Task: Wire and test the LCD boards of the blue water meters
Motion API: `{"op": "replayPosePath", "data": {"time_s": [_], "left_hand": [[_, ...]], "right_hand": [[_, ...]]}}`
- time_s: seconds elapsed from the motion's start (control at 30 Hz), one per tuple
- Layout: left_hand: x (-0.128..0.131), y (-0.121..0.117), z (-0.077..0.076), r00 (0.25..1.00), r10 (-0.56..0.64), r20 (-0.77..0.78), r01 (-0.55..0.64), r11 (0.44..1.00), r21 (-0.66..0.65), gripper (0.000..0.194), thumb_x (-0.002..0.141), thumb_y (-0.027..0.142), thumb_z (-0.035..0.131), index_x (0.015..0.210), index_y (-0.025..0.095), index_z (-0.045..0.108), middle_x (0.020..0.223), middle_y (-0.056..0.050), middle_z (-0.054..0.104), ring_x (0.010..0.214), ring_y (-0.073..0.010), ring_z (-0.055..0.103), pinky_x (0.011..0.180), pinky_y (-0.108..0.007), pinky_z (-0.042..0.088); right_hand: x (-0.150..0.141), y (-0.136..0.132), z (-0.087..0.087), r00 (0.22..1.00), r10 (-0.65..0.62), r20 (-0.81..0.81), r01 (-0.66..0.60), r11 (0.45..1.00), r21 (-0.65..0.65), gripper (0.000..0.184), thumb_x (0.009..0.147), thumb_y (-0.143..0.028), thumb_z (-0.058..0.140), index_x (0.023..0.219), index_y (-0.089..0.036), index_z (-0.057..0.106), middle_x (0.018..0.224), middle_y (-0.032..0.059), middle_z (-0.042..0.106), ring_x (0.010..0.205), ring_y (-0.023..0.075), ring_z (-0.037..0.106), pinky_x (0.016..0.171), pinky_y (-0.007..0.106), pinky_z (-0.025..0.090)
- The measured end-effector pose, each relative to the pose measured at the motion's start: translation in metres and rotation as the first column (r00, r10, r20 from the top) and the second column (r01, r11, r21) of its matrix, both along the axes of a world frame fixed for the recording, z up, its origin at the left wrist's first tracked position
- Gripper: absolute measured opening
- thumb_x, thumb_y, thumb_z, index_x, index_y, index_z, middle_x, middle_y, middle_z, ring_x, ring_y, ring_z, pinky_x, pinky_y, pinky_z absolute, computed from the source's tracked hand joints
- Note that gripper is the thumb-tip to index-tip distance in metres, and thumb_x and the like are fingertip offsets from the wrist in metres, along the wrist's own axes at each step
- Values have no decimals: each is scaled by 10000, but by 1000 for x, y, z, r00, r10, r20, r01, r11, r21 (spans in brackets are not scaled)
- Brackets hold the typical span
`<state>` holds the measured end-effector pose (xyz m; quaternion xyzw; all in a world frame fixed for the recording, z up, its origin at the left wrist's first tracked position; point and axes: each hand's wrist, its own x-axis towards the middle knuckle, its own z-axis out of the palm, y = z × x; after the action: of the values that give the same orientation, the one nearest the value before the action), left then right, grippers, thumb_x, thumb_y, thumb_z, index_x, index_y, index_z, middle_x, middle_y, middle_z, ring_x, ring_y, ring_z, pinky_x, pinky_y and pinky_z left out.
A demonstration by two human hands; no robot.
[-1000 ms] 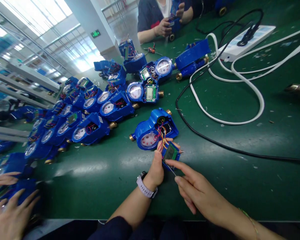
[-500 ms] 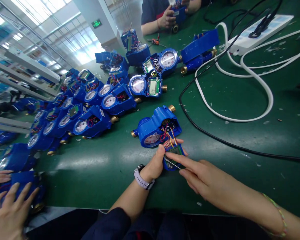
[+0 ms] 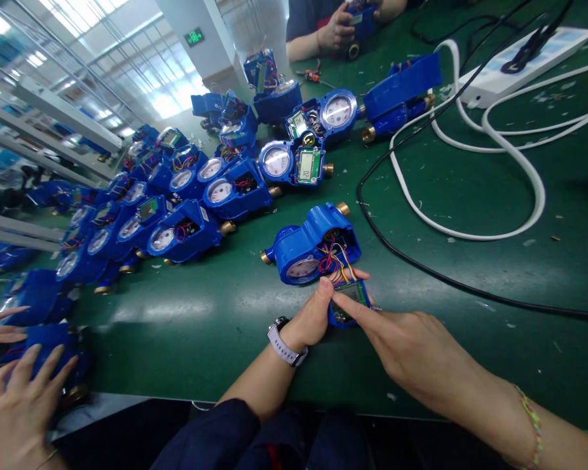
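A blue water meter [image 3: 301, 251] with brass ends lies on its side on the green bench, its electronics compartment open. Coloured wires [image 3: 340, 258] run from it to a circuit board with a small display [image 3: 351, 295] in a blue housing. My left hand [image 3: 317, 313], with a watch at the wrist, is closed around that board, thumb on its near left edge and fingertips showing behind. My right hand [image 3: 396, 333] lays its index finger across the board. A thin metal tool [image 3: 376, 308] shows at its fingers, mostly hidden, so its kind is unclear.
Several blue meters [image 3: 183, 235] crowd the bench at left and centre. A white power strip [image 3: 524, 68], white cable [image 3: 470, 232] and black cable [image 3: 421, 277] lie right. One co-worker's hand [image 3: 17, 398] touches a meter at left; another's hands [image 3: 337, 31] hold one across the bench.
My right index finger has shifted further over the board, and the thin tool now points away to the right instead of lying across the board's near edge. The view has moved slightly.
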<state>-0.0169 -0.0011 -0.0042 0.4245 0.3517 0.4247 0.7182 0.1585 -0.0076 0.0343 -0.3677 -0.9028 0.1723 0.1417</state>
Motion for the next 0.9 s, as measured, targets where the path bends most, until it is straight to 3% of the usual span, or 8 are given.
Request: {"op": "replayPosePath", "data": {"time_s": [0.2, 0.27, 0.37, 0.43, 0.57, 0.67, 0.83, 0.9], "left_hand": [[-2, 1, -3, 1000, -9, 26, 10, 998, -55, 764, 869, 763, 309, 1217, 138, 577, 1000, -122, 649, 923, -234, 621, 871, -341, 482], [-4, 1, -3, 1000, -4, 24, 6, 995, -99, 756, 861, 765, 339, 1196, 138, 596, 1010, -123, 657, 938, -239, 628, 871, -335, 488], [-8, 1, -2, 995, -24, 100, 42, 982, -183, 748, 834, 776, 397, 1194, 151, 597, 1012, -133, 677, 881, -253, 665, 787, -342, 525], [-10, 2, 0, 984, -64, 164, 98, 974, -204, 766, 820, 788, 408, 1217, 156, 579, 1013, -142, 685, 793, -247, 683, 673, -316, 533], [-10, 1, 4, 981, -83, 178, 121, 969, -216, 825, 810, 812, 375, 1256, 137, 540, 960, -148, 699, 696, -233, 688, 540, -267, 505], [-10, -1, 4, 989, -46, 139, 75, 973, -216, 856, 802, 832, 340, 1256, 133, 537, 941, -146, 703, 748, -254, 693, 540, -276, 520], [-16, -4, 2, 986, -81, 147, 112, 970, -217, 934, 754, 885, 300, 1141, 86, 590, 843, -160, 707, 654, -232, 685, 501, -257, 507], [-19, -5, 2, 989, -79, 124, 106, 968, -227, 938, 751, 887, 293, 1103, 71, 594, 790, -163, 703, 654, -237, 685, 511, -262, 510]], "right_hand": [[-4, 4, 1, 991, -40, -127, 18, 985, -170, 484, 959, -130, 361, 1412, -272, 455, 653, -10, 665, 482, 159, 587, 473, 280, 289], [0, 8, 3, 986, -53, -161, 4, 958, -288, 453, 970, -171, 356, 1396, -264, 483, 602, -16, 623, 460, 144, 549, 469, 263, 306], [11, 19, 12, 952, -142, -272, -38, 826, -562, 410, 986, -257, 328, 1353, -214, 508, 535, -36, 536, 439, 125, 505, 450, 230, 358], [16, 28, 21, 919, -218, -328, -59, 747, -662, 354, 987, -305, 338, 1242, -198, 558, 574, -29, 549, 474, 118, 518, 463, 218, 396], [3, 40, 33, 926, -198, -320, -52, 776, -628, 161, 931, -313, 491, 899, -203, 604, 573, -42, 528, 509, 103, 500, 509, 214, 403], [-18, 44, 31, 949, -146, -281, -63, 782, -621, 100, 866, -302, 609, 847, -206, 588, 503, -83, 406, 463, 90, 459, 475, 205, 363], [-40, 53, 27, 963, -93, -252, -139, 632, -763, 197, 872, -330, 604, 750, -198, 526, 536, -61, 556, 456, 111, 569, 446, 213, 365], [-42, 57, 31, 975, -56, -214, -125, 661, -740, 222, 886, -326, 590, 721, -193, 525, 560, -40, 610, 461, 115, 581, 461, 218, 368]]}}
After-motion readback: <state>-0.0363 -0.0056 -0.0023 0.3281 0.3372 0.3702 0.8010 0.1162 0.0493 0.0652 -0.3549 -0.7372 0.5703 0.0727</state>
